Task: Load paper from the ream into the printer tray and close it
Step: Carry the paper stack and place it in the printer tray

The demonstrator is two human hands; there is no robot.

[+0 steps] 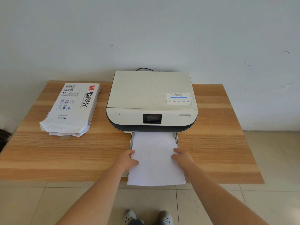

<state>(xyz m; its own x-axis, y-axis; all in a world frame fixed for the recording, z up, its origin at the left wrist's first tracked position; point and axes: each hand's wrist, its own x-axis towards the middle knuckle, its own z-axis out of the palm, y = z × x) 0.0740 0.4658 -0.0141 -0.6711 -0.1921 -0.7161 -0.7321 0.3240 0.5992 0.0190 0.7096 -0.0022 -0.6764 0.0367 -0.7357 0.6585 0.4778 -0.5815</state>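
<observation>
A white stack of paper (155, 159) lies over the pulled-out printer tray (176, 138), its far end under the printer's front and its near end past the table edge. My left hand (127, 159) grips the stack's left edge and my right hand (181, 157) grips its right edge. The cream and dark printer (151, 98) sits at the back middle of the table. The opened white paper ream (71, 109) lies flat on the left of the table, its torn end toward me.
The wooden table (48, 156) stands against a pale wall. A black cable (144, 69) runs behind the printer. Tiled floor lies below the near table edge, with my two shoes (146, 217) on it.
</observation>
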